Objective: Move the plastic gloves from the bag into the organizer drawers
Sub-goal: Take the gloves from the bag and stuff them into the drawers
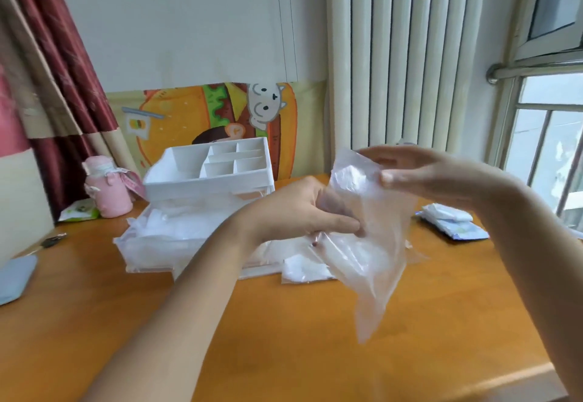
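I hold a clear, crumpled plastic bag (373, 244) above the middle of the orange wooden desk (315, 338), its bottom end hanging down toward the near edge. My left hand (299, 212) grasps the bag's left side: the fingers curl behind the film and the thumb presses on the front. My right hand (422, 174) pinches the bag's top edge with the thumb against fairly straight fingers. Whether any gloves are in the bag I cannot tell; the film is blurred.

Thin white plastic gloves (176, 228) lie in a loose heap in the pulled-out clear drawer (142, 256) of the white plastic organizer (214, 177), which stands toward the desk's far edge, left of the bag. A folded white wad (303, 267) lies on the desk just in front of the organizer, under the bag.

A pink bottle (107, 195) stands near the far left corner with a green-and-white packet (79, 212) beside it. A grey-blue pad (15, 278) sits at the left edge. White and blue packets (451, 222) lie near the right edge.
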`<state>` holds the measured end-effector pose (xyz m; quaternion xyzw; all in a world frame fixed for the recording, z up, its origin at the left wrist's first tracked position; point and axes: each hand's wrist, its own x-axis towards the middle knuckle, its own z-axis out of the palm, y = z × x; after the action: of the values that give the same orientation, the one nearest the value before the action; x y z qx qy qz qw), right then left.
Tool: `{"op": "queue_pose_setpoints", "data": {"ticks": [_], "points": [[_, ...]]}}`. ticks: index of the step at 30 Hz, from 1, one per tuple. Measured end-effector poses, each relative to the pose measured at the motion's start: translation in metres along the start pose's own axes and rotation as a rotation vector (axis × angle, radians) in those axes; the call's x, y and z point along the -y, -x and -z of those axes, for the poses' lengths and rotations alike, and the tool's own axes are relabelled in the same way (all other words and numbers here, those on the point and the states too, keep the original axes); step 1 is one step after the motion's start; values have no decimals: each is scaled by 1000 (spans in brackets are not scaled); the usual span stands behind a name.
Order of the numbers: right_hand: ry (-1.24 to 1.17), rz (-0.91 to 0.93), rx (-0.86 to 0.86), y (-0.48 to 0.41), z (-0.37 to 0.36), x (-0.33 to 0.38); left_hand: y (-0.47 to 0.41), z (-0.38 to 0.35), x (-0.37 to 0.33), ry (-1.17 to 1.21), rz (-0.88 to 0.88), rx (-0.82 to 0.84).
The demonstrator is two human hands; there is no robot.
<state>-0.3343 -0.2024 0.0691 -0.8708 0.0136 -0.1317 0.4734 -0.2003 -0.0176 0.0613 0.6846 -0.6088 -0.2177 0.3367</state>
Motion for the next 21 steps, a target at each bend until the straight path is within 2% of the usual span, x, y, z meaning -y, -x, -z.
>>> {"op": "queue_pose_setpoints", "data": {"ticks": [2, 5, 9, 14, 17, 19, 21], "points": [[197, -9, 44, -15, -20, 26, 12, 10, 0, -8, 21, -16], [407, 56, 5, -37, -45, 55, 33, 25, 11, -29, 72, -66], [329, 147, -42, -59, -64, 80, 63, 45, 34, 78, 139, -181], [99, 200, -277, -92, -79, 95, 93, 73, 58, 447, 159, -423], [80, 178, -392, -111, -88, 92, 102, 90, 59, 560, 167, -607], [125, 140, -439, -120, -95, 84, 103, 105, 63, 548, 197, -767], [206, 93, -474, -127, -102, 73, 102, 120, 68, 525, 221, -802]]}}
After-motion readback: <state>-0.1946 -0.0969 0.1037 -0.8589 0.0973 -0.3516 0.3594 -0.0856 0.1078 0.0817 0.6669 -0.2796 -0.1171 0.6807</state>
